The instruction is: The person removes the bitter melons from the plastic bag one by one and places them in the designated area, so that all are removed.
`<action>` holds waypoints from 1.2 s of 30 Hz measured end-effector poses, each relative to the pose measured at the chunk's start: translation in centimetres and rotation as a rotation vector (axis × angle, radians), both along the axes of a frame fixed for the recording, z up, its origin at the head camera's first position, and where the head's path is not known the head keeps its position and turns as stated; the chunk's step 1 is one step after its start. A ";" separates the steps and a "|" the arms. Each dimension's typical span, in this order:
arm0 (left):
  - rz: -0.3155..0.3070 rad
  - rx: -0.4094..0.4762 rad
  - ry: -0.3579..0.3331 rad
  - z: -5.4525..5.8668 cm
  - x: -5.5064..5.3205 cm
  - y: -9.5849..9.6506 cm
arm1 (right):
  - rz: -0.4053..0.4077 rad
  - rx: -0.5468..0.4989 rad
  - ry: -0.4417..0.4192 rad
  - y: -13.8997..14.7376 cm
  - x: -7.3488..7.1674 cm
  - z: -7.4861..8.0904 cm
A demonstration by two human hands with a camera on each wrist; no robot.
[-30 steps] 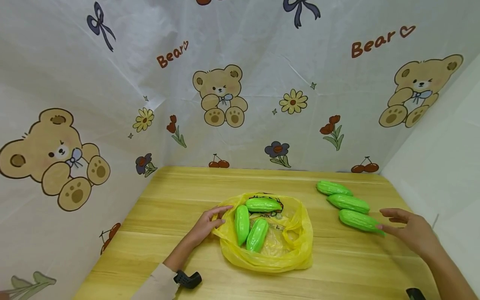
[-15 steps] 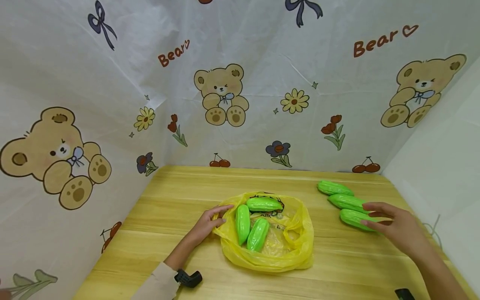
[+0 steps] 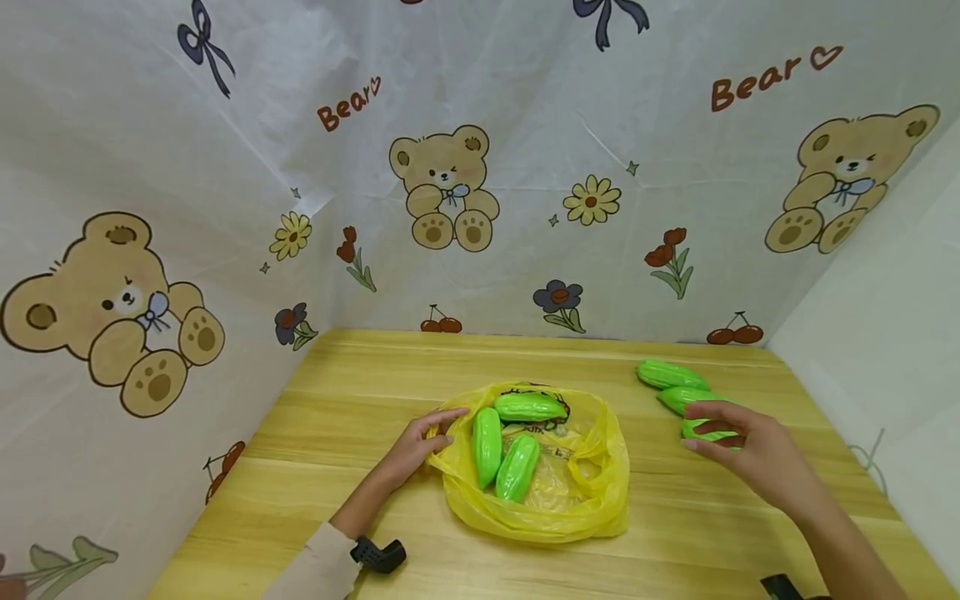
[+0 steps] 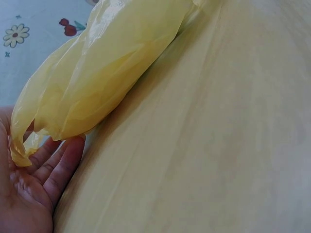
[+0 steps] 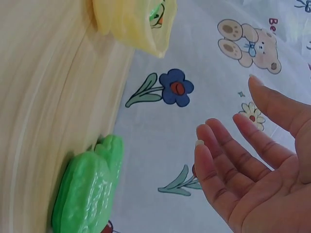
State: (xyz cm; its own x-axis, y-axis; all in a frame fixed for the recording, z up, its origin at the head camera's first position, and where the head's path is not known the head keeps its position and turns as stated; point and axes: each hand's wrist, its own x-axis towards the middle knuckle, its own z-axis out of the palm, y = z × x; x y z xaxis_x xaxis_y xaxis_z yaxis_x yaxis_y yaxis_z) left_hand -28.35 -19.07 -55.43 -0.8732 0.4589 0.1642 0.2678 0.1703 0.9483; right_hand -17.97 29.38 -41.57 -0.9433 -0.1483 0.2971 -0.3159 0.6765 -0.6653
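A yellow plastic bag stands wide at the mouth on the wooden table, with three bright green, ridged bitter melons lying inside. At its left rim, my left hand grips the thin plastic; in the left wrist view the bag's edge passes between thumb and fingers. To the right lie three more bitter melons in a slanted row. My right hand is above the nearest of these, fingers parted and holding nothing, and partly covers it in the head view. The right wrist view shows melons below the hand.
A white cloth printed with bears and flowers hangs behind and left of the wooden table. A plain white wall bounds the right side, with a thin cable near the table's edge.
My right hand has moved left from the right end of the melon row to over the nearest melons. My left hand stays at the bag's rim.
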 end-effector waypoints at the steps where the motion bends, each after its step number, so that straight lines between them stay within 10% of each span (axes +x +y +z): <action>1: 0.001 -0.001 0.005 0.0 0.0 0.0 | 0.007 -0.001 0.001 -0.3 0.0 0.1; 36: -0.013 0.018 -0.030 0.0 0.0 -0.1 | 0.204 -0.074 -0.104 -8.1 -1.0 -0.1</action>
